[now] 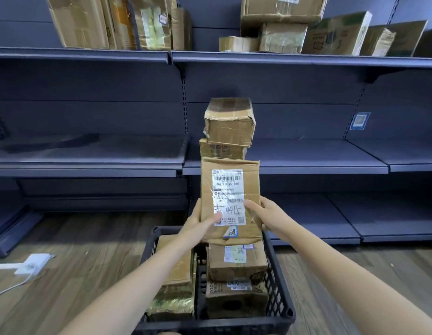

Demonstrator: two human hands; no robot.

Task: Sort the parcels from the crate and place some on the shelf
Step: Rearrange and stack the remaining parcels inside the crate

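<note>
A tall cardboard parcel (230, 201) with a white shipping label (228, 197) is held upright above the far end of a black plastic crate (278, 286), a little below the centre of the view. It is gripped from both sides: the left hand (200, 223) is curled round its left edge at about 8 o'clock, with the thumb laid across the lower part of the label, and the right hand (265, 213) is wrapped round its right edge at about 4 o'clock, thumb on the front face. Two smaller boxes (230, 126) are seen at 12 o'clock from the held parcel, one above the other; whether they rest on the parcel or on the middle shelf (307, 163) behind cannot be told. Inside the crate, more parcels (236, 262) are stacked at the right, and a flat brown one lies over a gold-wrapped package (171, 303) at the left. On the top shelf (282, 59), at 12 o'clock, many cardboard boxes (282, 37) are stored. The crate stands on a wooden floor (77, 250), where a white power strip (32, 263) lies at 9 o'clock.
</note>
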